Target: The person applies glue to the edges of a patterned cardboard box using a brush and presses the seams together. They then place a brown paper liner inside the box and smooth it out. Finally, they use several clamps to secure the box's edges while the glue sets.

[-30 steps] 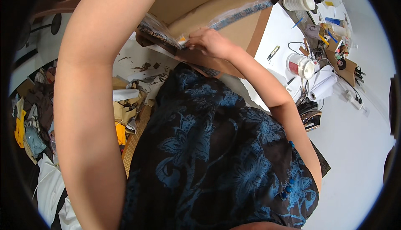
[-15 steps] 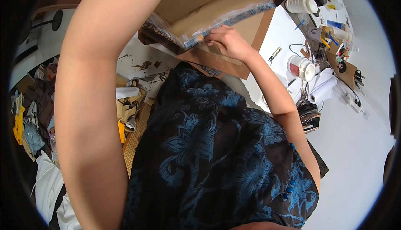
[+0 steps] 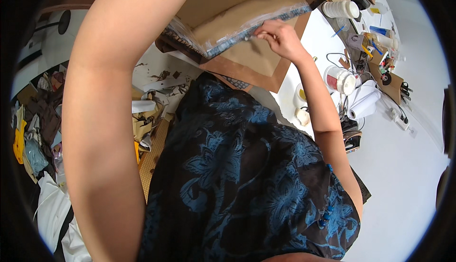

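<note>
A flat brown cardboard board [image 3: 247, 24] wrapped in clear plastic film is held up at the top of the view, with a patterned blue edge along its lower side. My right hand [image 3: 278, 37] pinches the film at that lower edge, fingers closed on it. My left arm [image 3: 109, 110] reaches up across the left of the view; the left hand itself is out of the frame or behind the board. A larger brown sheet [image 3: 251, 69] lies under the board on the white table [image 3: 403, 167].
A white tape roll [image 3: 339, 79], a paper roll [image 3: 363, 105], cables, tools and small containers [image 3: 339, 9] crowd the table's far right. Crumpled paper and scraps [image 3: 147, 114] pile up at the left, with cloth and bags [image 3: 33, 133] on the floor.
My right hand has slid to the right along the board's lower edge, and the board has risen and tilted a little.
</note>
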### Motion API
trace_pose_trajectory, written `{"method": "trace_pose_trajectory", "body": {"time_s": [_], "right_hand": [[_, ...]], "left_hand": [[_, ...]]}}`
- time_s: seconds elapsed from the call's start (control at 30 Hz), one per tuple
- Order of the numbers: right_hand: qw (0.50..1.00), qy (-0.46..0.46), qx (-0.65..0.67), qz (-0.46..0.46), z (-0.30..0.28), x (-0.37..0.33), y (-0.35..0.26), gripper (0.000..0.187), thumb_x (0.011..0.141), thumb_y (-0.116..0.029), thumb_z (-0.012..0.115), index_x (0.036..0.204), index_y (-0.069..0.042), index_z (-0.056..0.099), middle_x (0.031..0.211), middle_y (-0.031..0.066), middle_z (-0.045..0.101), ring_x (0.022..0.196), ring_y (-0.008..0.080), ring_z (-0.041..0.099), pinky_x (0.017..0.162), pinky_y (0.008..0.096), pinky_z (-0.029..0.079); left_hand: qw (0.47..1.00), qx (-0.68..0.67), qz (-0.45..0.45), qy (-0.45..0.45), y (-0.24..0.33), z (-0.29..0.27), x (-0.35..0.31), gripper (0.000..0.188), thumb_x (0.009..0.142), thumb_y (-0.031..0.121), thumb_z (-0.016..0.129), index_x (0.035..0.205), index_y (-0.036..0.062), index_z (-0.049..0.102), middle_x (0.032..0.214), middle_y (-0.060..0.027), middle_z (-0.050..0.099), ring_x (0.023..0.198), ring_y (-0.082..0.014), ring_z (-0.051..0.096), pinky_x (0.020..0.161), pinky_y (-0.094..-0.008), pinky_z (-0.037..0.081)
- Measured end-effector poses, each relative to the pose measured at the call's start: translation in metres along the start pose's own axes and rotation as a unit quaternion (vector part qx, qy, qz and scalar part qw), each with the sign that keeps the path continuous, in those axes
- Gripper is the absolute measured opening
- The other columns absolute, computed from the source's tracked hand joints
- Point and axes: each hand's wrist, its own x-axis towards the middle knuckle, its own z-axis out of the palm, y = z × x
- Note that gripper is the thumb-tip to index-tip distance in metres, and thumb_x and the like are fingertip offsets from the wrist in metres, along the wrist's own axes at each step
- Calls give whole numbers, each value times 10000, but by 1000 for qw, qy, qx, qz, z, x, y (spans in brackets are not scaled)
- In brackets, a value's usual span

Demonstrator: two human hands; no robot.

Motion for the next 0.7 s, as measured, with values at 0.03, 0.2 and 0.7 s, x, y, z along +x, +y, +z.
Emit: {"method": "trace_pose_trajectory", "body": {"time_s": [0.03,0.2,0.7], "right_hand": [[1000,-11,-10,-5,-1,-2,5,96,859,-44,713,952,-65,729,869,97,706,870,300,673,822,395,518],[1000,-13,-1,21,-17,-3,11,89,865,-42,705,950,-57,727,901,105,709,854,313,669,777,389,527],[872,365,190,266,7,-33,65,203,910,-154,796,919,26,702,683,31,685,606,69,650,563,226,497]], "left_hand": [[1000,2,0,-3,3,0,0,1234,713,906,557,1621,114,292,1670,-294,129,1553,-444,134,1243,-563,163],[999,-32,21,6,-1,-5,-11,1223,710,897,570,1618,123,304,1671,-293,126,1553,-437,150,1251,-534,163],[1000,3,-15,-2,4,-2,-2,1236,701,920,558,1611,117,320,1663,-284,184,1540,-463,177,1255,-510,177]]}}
